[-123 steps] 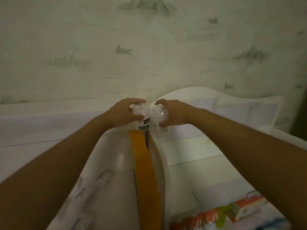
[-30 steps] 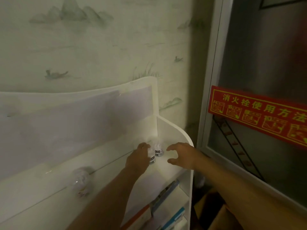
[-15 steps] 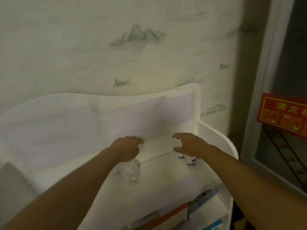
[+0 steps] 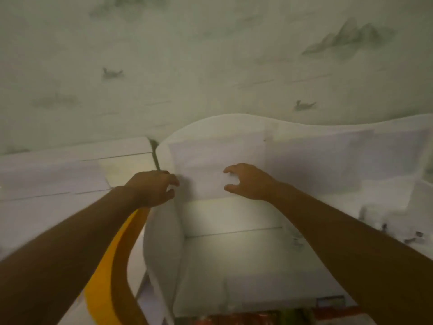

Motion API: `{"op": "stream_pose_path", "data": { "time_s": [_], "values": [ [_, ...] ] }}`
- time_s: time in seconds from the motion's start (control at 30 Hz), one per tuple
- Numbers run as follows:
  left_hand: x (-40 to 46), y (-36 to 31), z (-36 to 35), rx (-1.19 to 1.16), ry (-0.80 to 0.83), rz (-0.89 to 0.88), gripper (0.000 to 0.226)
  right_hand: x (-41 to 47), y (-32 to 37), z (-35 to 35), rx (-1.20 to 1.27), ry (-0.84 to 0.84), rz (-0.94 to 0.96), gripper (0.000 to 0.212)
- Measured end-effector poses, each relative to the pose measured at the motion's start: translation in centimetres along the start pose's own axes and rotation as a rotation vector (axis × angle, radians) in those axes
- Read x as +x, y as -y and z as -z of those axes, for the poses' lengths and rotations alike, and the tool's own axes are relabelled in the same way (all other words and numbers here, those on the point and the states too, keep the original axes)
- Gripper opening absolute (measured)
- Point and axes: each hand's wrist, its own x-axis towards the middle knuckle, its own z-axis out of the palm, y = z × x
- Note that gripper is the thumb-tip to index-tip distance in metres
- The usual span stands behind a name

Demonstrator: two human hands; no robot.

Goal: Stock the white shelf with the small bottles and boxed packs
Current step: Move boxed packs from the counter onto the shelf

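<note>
Both hands out over the top of the white shelf point(image 4: 234, 216), well apart from each other; left hand point(image 4: 152, 188) at the shelf's left upper corner, fingers loosely curled, holding nothing, cannot tell if it touches the side panel; right hand point(image 4: 248, 181) further right in front of the shelf's back panel, thumb and fingers spread in a loose claw, nothing in it; bare shelf board lies below and between the two hands. Small bottles point(image 4: 393, 231) blurred, clustered on the shelf well to the right of the right hand, past the forearm; count unclear. Strip of coloured boxed packs point(image 4: 246, 320) at the bottom edge, on a lower level under the right forearm, too smeared for detail. Yellow-orange strip point(image 4: 103, 277) runs under the left forearm beside the shelf's left side. Wall point(image 4: 210, 66) with faint landscape print behind both hands.
</note>
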Motion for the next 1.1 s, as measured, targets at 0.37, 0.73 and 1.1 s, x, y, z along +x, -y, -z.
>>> {"op": "stream_pose_path", "data": {
  "time_s": [0.37,0.73,1.1],
  "values": [
    [-11.3,22.4,-8.1,-0.11,0.029,0.076,0.036,9.4,23.4,-10.2,-0.079,0.118,0.123,0.062],
    [-17.5,32.1,-20.8,-0.277,0.392,0.052,0.052,13.2,34.5,-22.6,-0.253,0.352,0.117,0.061],
    [-18.6,34.9,-27.6,-0.064,0.265,-0.019,0.074,14.9,34.2,-35.0,-0.315,0.552,0.042,0.062]
  ]
}}
